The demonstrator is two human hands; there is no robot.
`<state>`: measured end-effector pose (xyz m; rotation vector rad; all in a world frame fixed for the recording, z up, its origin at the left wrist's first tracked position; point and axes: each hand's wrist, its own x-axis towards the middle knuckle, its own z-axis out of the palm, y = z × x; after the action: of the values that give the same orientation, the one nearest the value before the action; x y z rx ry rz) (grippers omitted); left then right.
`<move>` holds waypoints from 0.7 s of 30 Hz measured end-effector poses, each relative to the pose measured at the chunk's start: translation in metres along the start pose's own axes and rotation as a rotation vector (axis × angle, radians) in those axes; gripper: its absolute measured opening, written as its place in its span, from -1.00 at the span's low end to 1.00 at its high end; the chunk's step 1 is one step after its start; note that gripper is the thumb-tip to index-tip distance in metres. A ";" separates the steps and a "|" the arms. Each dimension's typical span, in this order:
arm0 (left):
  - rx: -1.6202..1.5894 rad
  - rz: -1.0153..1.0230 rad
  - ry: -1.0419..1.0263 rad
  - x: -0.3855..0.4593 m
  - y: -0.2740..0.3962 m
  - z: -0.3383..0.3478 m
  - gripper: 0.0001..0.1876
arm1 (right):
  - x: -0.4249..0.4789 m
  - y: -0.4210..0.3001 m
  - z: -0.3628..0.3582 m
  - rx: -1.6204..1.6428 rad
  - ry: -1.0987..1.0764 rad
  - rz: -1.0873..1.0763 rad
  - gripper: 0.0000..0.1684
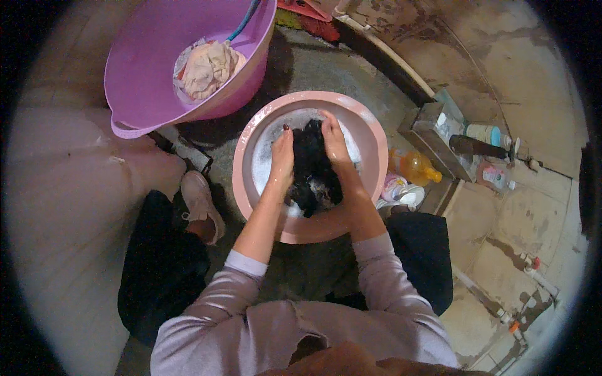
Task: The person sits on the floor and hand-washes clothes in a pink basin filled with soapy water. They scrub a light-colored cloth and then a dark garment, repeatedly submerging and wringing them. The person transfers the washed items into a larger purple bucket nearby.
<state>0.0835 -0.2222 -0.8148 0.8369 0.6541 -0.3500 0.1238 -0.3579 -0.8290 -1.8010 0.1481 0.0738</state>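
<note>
Before me on the floor stands a pink plastic basin (310,230) with white, sudsy water (264,157) inside. A wet black cloth (310,155), perhaps a garment, is bunched above the suds, its lower end hanging toward me. My left hand (282,152) grips its left side, thumb up. On the opposite side my right hand (335,138) holds the same cloth, with the fingers partly hidden behind it. Both forearms reach over the basin's near rim.
Upper left, a large purple tub (141,70) holds wet pale laundry (209,68) and a blue-green hose (243,21). Right of the basin lie an orange bottle (416,167) and a pink-and-white container (394,185). Beyond them, a ledge (439,134) carries more bottles. Pipes run along the tiled wall.
</note>
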 end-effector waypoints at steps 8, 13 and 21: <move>0.344 -0.181 0.088 0.013 -0.052 -0.054 -0.35 | -0.032 0.099 0.025 -0.788 -0.007 -0.324 -0.78; -0.026 -0.634 -0.158 0.001 -0.080 -0.027 -0.16 | -0.013 0.128 -0.004 -0.701 -0.064 -0.008 -0.79; -0.230 -0.353 -0.414 0.050 -0.107 -0.107 -0.57 | -0.129 -0.049 0.059 -0.757 -0.127 -0.290 -0.73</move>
<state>0.0227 -0.2085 -0.9613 0.4067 0.4400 -0.7310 0.0051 -0.2814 -0.7785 -2.5435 -0.2705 0.0385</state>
